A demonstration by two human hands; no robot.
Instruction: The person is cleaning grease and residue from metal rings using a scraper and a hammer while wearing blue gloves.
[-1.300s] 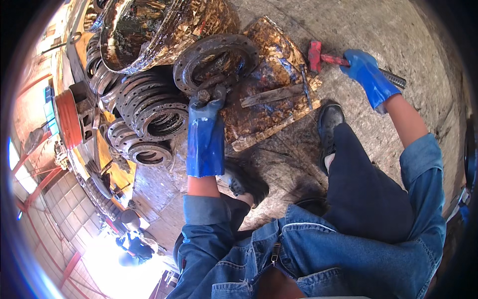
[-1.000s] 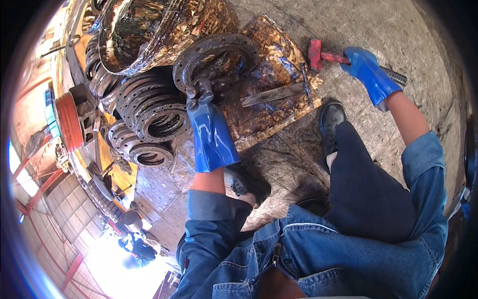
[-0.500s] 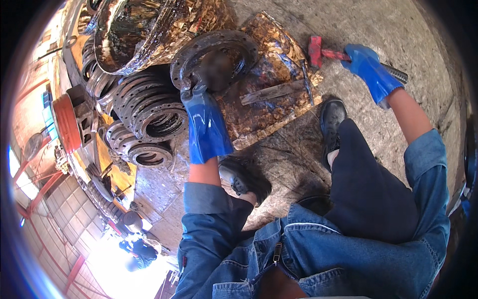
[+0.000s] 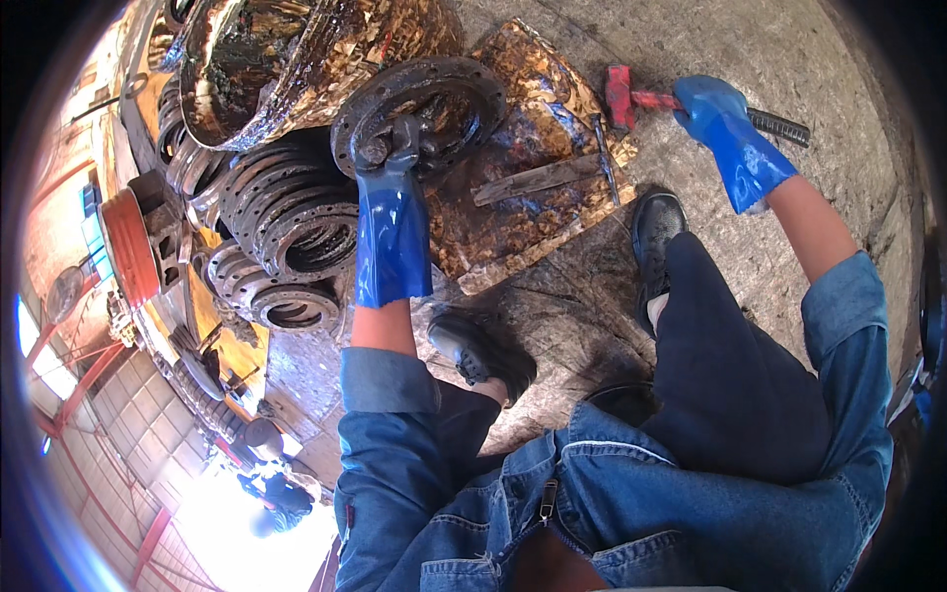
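My left hand (image 4: 390, 158), in a long blue rubber glove dark with grease at the fingers, reaches onto a large greasy flange ring (image 4: 480, 99). The fingers point forward, apart from the thumb, over the ring's near inner part. Bolt holes line the ring's rim, and its centre is partly covered by the hand. Out to the right, my right hand (image 4: 712, 104), gloved in blue too, is closed round the handle of a red-headed sledgehammer (image 4: 619, 98). The black ribbed end of the handle sticks out past the hand, and the head lies toward the left.
Several dark flange rings (image 4: 296, 232) are stacked at left. Behind them lies a large grease-coated drum (image 4: 326, 59). A stained board (image 4: 533, 222) on the concrete floor bears a wooden strip (image 4: 538, 183) and a thin metal rod (image 4: 605, 158). My shoes (image 4: 659, 237) stand near its edge.
My left hand has moved forward from the flange's near rim onto its inner part. My right hand keeps its hold on the sledgehammer, which has barely shifted.
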